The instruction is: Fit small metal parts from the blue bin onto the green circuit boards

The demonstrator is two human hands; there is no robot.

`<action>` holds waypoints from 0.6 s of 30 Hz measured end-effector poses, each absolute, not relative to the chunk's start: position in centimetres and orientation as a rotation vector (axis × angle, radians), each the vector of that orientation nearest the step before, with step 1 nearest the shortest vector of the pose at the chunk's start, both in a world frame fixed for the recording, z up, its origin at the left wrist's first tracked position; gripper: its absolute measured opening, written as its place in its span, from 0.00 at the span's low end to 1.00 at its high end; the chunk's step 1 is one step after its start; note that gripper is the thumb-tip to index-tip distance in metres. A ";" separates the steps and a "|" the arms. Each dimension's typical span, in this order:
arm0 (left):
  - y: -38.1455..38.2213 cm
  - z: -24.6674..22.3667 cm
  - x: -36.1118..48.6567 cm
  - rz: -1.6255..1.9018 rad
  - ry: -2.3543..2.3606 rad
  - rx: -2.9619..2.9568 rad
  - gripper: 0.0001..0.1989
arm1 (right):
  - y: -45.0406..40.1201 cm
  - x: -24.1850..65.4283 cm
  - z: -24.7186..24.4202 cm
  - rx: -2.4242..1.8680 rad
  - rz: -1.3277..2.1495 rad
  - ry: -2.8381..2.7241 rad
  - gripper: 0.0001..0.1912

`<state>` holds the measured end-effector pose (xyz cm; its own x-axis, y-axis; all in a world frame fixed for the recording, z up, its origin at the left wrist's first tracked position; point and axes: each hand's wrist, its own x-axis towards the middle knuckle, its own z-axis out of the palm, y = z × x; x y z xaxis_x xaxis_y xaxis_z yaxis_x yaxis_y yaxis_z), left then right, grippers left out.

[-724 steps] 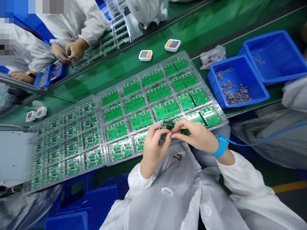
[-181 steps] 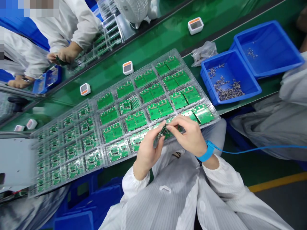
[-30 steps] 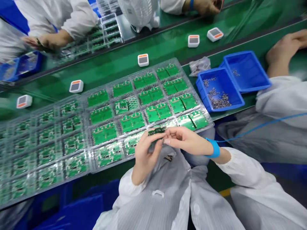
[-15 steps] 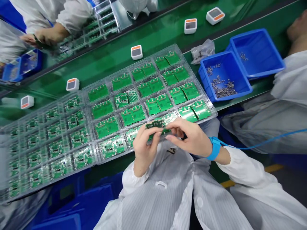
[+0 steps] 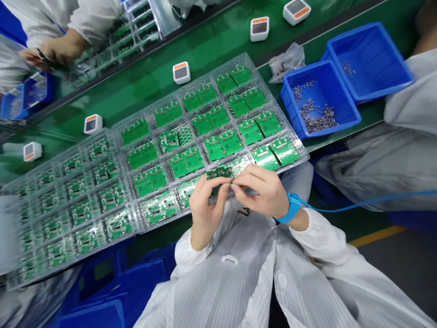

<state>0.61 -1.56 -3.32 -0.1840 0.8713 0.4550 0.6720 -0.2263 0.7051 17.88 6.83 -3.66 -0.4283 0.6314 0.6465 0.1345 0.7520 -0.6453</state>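
My left hand (image 5: 209,202) is closed on a small green circuit board (image 5: 218,173), gripping it between thumb and fingers above the near edge of a clear plastic tray (image 5: 138,223). From the right, my right hand (image 5: 261,189) pinches at the board's near edge, its fingertips meeting those of the left; whatever lies in that pinch is too small and covered to make out. A blue wrist strap (image 5: 290,208) with a cord is on my right wrist. More green circuit boards (image 5: 150,180) lie in the tray's compartments, mostly in pairs.
A blue bin (image 5: 321,98) of small metal parts stands right of the tray, overlapping another blue bin (image 5: 372,64). A plastic bag (image 5: 287,63) lies beside them. White devices (image 5: 181,73) line the green bench. Co-workers' sleeves (image 5: 97,20) show at far left and right.
My right hand has moved slightly left, bringing its fingertips against the board by my left fingers. The left hand keeps its hold on the board. The view has shifted a little.
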 end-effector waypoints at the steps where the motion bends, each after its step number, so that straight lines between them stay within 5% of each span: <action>1: -1.6 -3.3 0.7 1.368 1.801 1.817 0.08 | 6.8 17.8 -3.7 -0.611 0.705 -1.917 0.08; 9: -2.1 -3.4 1.6 1.415 1.849 1.649 0.31 | 6.9 17.7 -4.0 -0.796 0.879 -1.751 0.12; 14: -1.9 -3.1 2.2 1.399 1.839 1.628 0.19 | 7.0 17.8 -4.1 -0.827 0.855 -1.739 0.13; 18: -1.8 -3.3 2.6 1.431 1.741 1.651 0.20 | 7.1 17.8 -4.2 -0.849 0.854 -1.756 0.13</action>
<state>2.59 -1.84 -3.27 -0.2624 0.8891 0.3750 0.5402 -0.1866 0.8206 17.84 7.07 -4.15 -0.2869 0.8431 0.4549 0.1631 0.5109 -0.8440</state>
